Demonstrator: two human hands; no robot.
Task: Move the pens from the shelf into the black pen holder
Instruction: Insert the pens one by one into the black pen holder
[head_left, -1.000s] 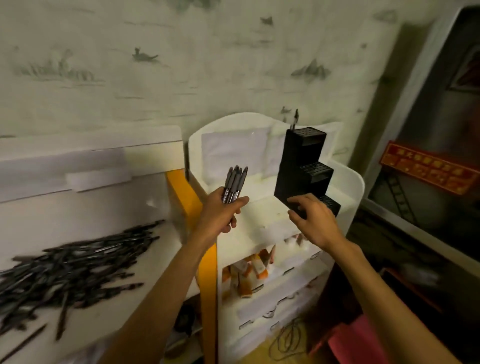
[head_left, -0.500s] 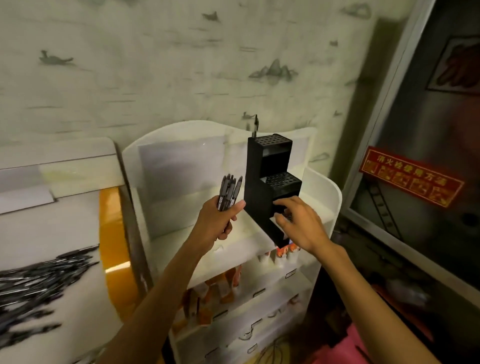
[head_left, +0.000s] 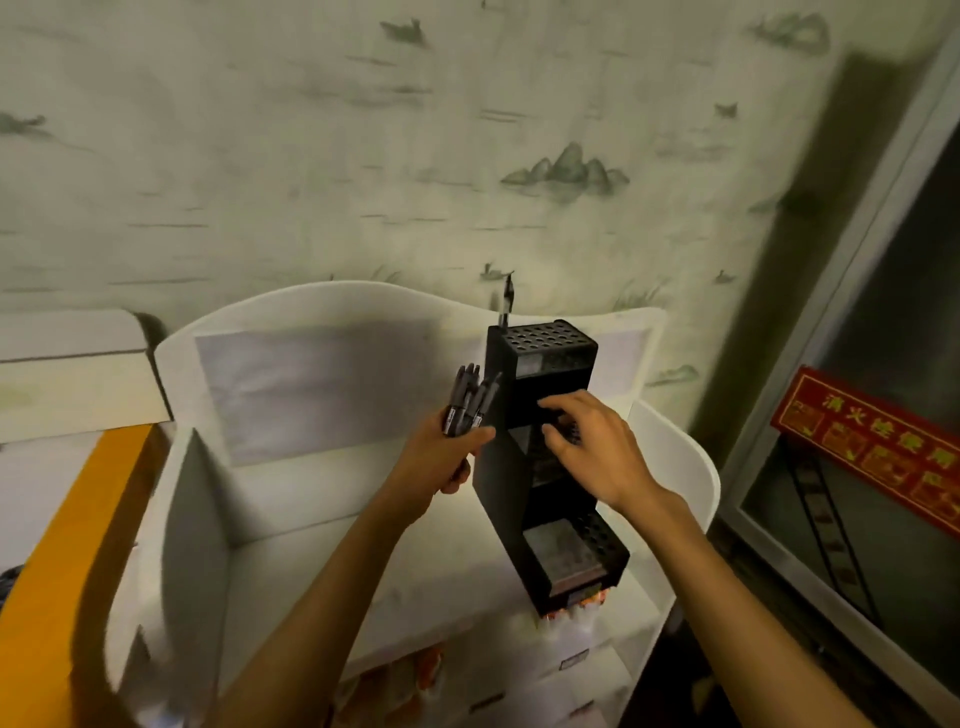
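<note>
- Left hand (head_left: 441, 457) grips a bundle of pens (head_left: 470, 397), fingers and thumb curled round the barrels, tips pointing up and slightly away.
- Bundle sits just left of the black pen holder (head_left: 545, 467), near its upper tier; cannot tell whether it touches the side wall.
- Right hand (head_left: 592, 447) is spread over the holder's middle tier, fingers relaxed and slightly bent, holding nothing; the fingertips (head_left: 550, 431) are on or just above the perforated top, contact unclear because of blur.
- Holder is a tall stepped black block with three tiers, each topped by a grid of holes; it stands upright on the top level of the white shelf unit (head_left: 675, 467), toward its right side.
- One single pen (head_left: 508, 304) already stands upright in a hole at the far left corner of the top tier.
- Lowest tier is nearest the camera, with a greyish label panel on its front.
- Shelf unit has a curved white back panel and rounded side walls; lower levels hold orange-and-white packages (head_left: 426, 670), blurred.
- Orange edge (head_left: 67, 545) of another surface runs along the left.
- Wall behind has pale wallpaper (head_left: 467, 156) with mountain and boat drawings.
- Red sign (head_left: 878, 447) with yellow characters hangs on the glass-fronted panel at right.
- Both forearms are bare and reach in from the near edge.
</note>
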